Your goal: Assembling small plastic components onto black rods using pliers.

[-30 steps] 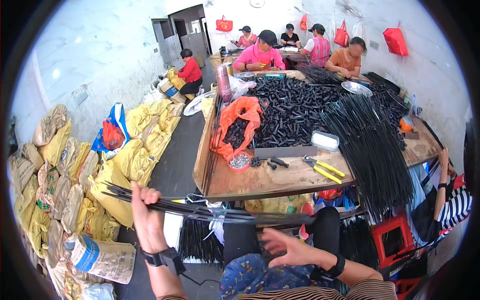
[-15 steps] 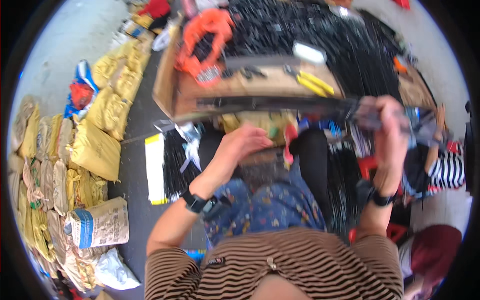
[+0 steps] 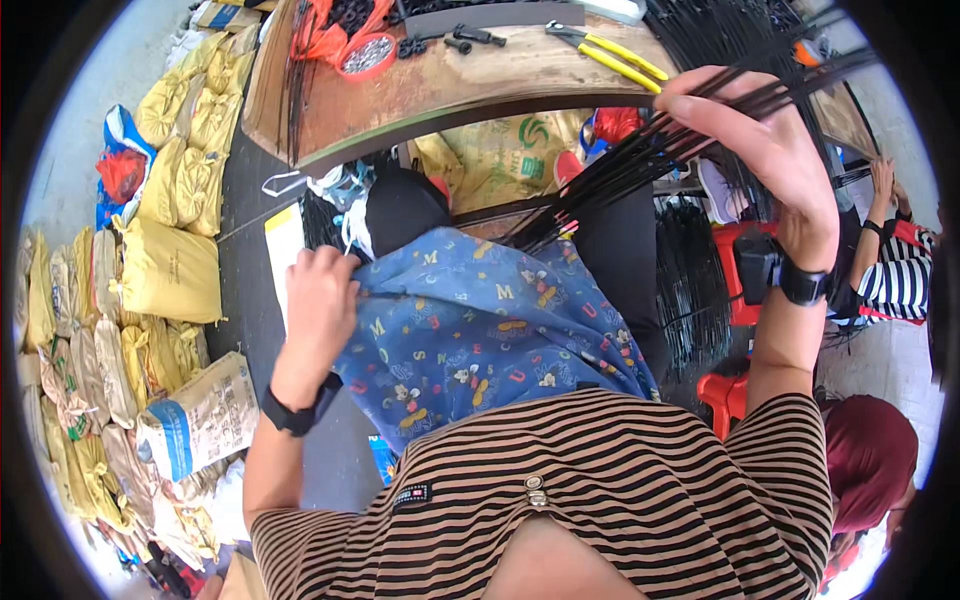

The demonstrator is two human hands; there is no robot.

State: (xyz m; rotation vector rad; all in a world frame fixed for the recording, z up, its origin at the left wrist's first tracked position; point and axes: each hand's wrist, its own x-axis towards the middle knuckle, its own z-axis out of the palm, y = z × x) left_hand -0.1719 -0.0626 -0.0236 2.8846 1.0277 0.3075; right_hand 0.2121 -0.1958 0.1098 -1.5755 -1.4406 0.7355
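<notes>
A loose bundle of long, thin black strips [image 3: 620, 160] slants across the space above my lap, its far ends fanning out to the upper right. My right hand [image 3: 785, 160] is wrapped around the bundle near the bench's right end. Over at the left edge of the patterned blue apron [image 3: 470, 340], my left hand [image 3: 322, 305] has its fingers curled in. Whatever it pinches is hidden, though a thin dark line shows beside the fingertips. Just beyond it lie more black strips [image 3: 322, 220] and a white board with a yellow edge [image 3: 284, 240].
Yellow-handled pliers [image 3: 615, 60], black fittings [image 3: 475, 36] and a red dish of small metal pieces [image 3: 368, 57] are on the wooden bench [image 3: 400, 110]. Sacks [image 3: 170, 270] are piled at left. Red stools [image 3: 725, 395] and a co-worker's arm [image 3: 870, 230] are at right.
My left hand has moved from in front of the bench down and left to the apron's side. My right hand still holds the strips, now slanted. The view has tilted down.
</notes>
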